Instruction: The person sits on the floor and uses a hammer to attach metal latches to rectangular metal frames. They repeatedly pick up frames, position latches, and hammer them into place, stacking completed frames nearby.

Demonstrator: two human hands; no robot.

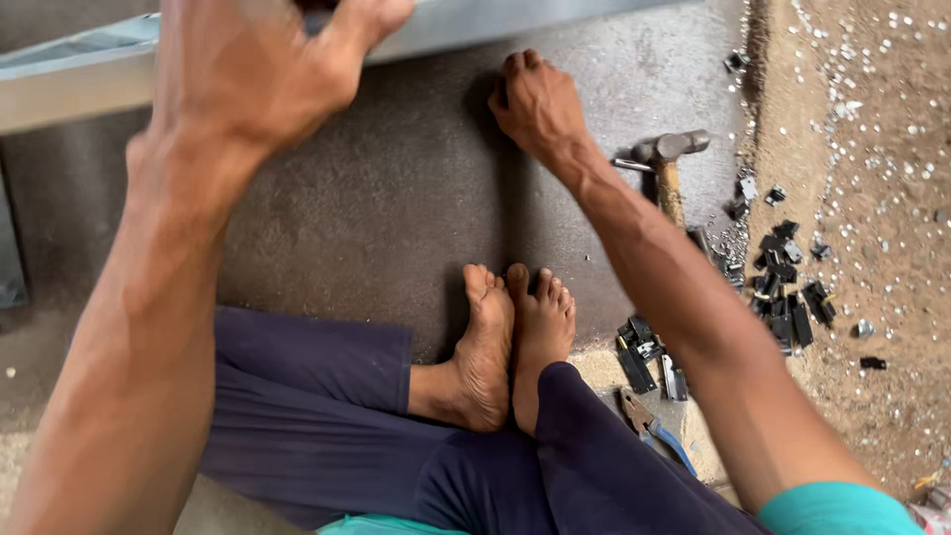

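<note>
I sit on the floor with my bare feet point(510, 337) together on a dark grey mat point(396, 198). My left hand point(258, 69) reaches up and forward to a long pale metal bar point(79, 74) that runs across the top of the view; its fingers curl over the bar's edge. My right hand point(535, 104) rests knuckles-up on the mat just below the bar, fingers curled under; whether it holds anything small is hidden.
A hammer point(669, 163) with a wooden handle lies right of my right wrist. Several small black metal pieces point(788, 287) lie scattered at the mat's right edge. Blue-handled pliers point(649, 426) lie by my right knee. Sandy ground with pale specks point(872, 149) lies farther right.
</note>
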